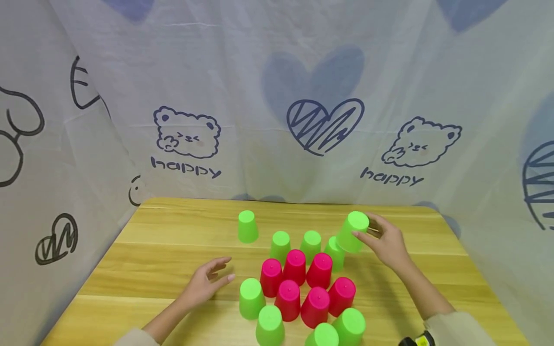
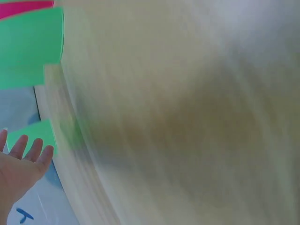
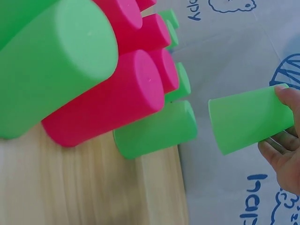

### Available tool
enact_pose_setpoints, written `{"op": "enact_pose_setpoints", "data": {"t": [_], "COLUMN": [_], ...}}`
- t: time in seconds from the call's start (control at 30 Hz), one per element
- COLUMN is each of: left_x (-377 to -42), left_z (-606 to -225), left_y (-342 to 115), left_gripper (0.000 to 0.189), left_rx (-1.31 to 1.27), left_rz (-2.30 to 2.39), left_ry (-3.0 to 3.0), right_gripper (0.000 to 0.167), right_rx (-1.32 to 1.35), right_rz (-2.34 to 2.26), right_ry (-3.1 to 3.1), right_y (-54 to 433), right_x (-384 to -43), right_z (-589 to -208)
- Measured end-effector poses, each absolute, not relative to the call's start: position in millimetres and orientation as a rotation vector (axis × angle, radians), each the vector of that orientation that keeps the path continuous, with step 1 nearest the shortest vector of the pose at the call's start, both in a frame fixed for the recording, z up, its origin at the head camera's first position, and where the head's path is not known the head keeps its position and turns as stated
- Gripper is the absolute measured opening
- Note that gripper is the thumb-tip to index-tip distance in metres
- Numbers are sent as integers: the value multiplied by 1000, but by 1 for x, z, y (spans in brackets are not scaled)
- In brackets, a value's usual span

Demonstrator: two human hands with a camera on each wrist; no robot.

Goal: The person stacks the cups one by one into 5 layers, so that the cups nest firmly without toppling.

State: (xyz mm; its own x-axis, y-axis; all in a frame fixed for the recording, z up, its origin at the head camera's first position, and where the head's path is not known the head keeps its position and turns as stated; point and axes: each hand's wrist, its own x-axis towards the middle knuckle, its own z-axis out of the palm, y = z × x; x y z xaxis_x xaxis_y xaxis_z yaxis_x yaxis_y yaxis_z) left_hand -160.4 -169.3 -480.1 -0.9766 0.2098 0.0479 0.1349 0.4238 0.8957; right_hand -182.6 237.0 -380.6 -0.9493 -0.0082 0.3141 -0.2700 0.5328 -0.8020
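My right hand [image 1: 387,242] grips an upside-down green cup [image 1: 352,231] between thumb and fingers. In the right wrist view that cup [image 3: 251,119] is raised off the wooden table, apart from the cups beside it. Just below it in the head view stands another green cup [image 1: 334,254], partly overlapped. My left hand [image 1: 203,284] is over the table with relaxed fingers and holds nothing. Nearest to it are a green cup [image 1: 251,299] and a red cup [image 1: 271,278]. In the left wrist view the left hand [image 2: 23,171] shows spread fingers.
Several red cups [image 1: 295,267] stand upside down in a cluster mid-table. Green cups stand behind and in front of them, including a front one [image 1: 270,326]. One green cup [image 1: 247,227] sits alone at the back left. A printed cloth [image 1: 259,178] hangs behind the table [image 1: 173,230].
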Motion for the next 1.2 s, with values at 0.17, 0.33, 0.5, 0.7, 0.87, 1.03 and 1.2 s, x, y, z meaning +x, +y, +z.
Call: {"op": "enact_pose_setpoints", "data": {"t": [0.17,0.33,0.5,0.7,0.87,1.03,1.2], "left_x": [-147,-139,-135,-131,-128,-124,-123], "left_z": [-482,-483,-483,-487,-489,-491,-495], "left_y": [-160,-154,-150,-146,-142,-140,-139], "left_gripper": [47,48,49,53,56,60,63], "left_rx": [396,458,475,444,413,410,446], "left_rz": [1662,1668,1695,1731,1741,1718,1716], "left_ry": [2568,2549,2533,2490,2477,2489,2529], "right_gripper": [48,48,49,50,50,49,49], "right_rx": [210,221,243,264,261,255,216], "right_rz": [1409,1469,1509,1552,1577,1624,1673], "right_ry": [-2506,-2484,-2492,-2481,-2488,-2457,-2402], "right_y": [226,213,200,182,166,149,132], "right_x": [-191,-198,-204,-212,-220,-227,-234], "right_z": [-379,-375,-370,-369,-370,-376,-381]}}
